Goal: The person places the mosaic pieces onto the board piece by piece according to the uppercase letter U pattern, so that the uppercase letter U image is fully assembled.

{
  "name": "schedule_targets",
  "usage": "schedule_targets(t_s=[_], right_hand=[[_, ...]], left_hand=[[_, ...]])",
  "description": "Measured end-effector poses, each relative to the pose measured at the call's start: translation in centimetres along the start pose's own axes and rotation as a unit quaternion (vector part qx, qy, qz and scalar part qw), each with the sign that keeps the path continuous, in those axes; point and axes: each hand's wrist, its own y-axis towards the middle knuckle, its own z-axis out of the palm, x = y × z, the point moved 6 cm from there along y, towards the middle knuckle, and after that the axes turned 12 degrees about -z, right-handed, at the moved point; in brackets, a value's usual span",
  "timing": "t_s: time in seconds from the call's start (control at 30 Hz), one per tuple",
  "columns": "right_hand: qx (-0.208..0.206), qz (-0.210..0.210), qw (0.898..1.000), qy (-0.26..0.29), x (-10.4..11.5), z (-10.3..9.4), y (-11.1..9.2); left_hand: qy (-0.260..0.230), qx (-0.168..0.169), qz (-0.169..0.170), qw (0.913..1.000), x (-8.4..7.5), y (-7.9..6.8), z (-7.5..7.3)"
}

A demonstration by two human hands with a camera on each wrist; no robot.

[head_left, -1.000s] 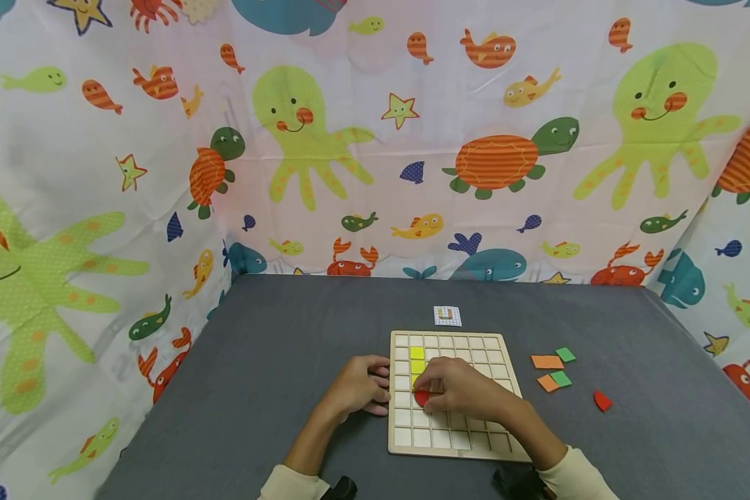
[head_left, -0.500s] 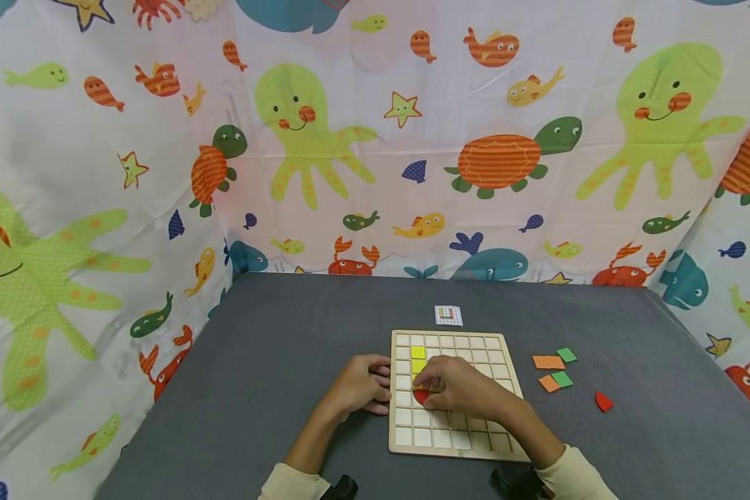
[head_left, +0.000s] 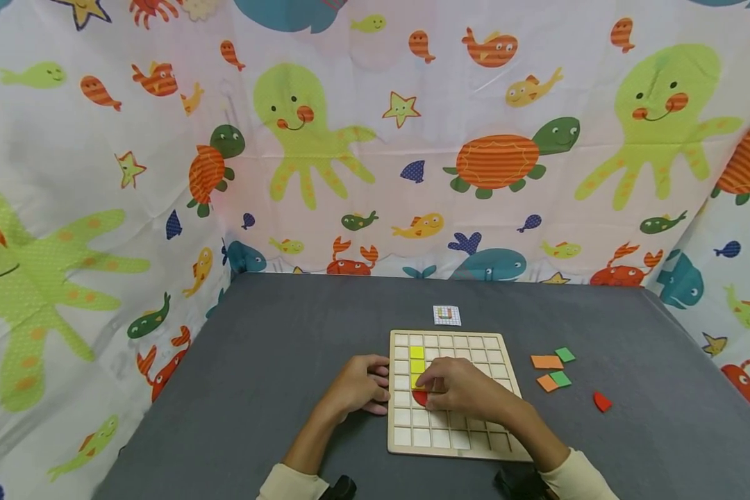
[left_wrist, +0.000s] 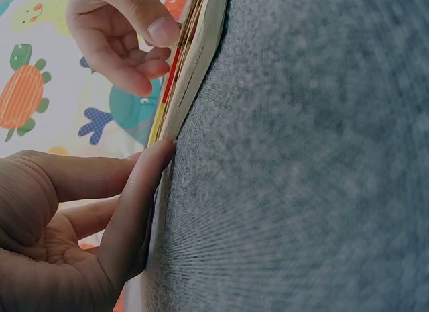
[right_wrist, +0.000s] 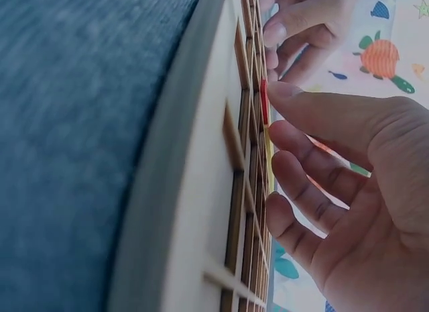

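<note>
A wooden grid board (head_left: 456, 455) lies on the grey table. Several yellow square tiles (head_left: 417, 353) fill a column in its left part. A red tile with a curved edge (head_left: 419, 398) sits in the grid just below them, partly hidden by my right hand (head_left: 465, 390). That hand is over the board, thumb tip (right_wrist: 285, 90) at the red tile and the other fingers loosely bent, with a gap between thumb and fingers. My left hand (head_left: 357, 385) rests at the board's left edge, its fingertips (left_wrist: 164, 151) touching the side.
Right of the board lie orange tiles (head_left: 546, 362), green tiles (head_left: 565, 355) and a red curved tile (head_left: 602, 401). A small pattern card (head_left: 446, 316) lies behind the board. A sea-animal printed curtain (head_left: 362, 153) hangs around the table (head_left: 287, 333).
My right hand's fingertips have shifted very slightly right, off the red tile's middle. The left hand, board and loose tiles stay put.
</note>
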Motion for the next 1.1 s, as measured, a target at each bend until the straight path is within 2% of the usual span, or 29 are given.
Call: schedule_targets(t_s=[0.4,0.53,0.83,1.1], right_hand=[[-0.030,0.027,0.999,-0.006,-1.0,-1.7,-2.4],[-0.041,0.047,0.998,-0.001,-1.7,-2.4,-3.4],[-0.075,0.060,0.995,-0.022,-3.1,-4.4,-5.5],[-0.097,0.092,0.991,-0.027,-4.0,-6.7,-6.9]], left_hand=[[0.006,0.000,-0.001,1.0000,0.0,0.0,0.1],[0.004,-0.001,-0.002,1.0000,0.0,0.1,0.0],[0.006,-0.002,0.000,1.0000,0.0,0.1,0.1],[0.003,-0.005,-0.002,1.0000,-0.1,0.2,0.1]])
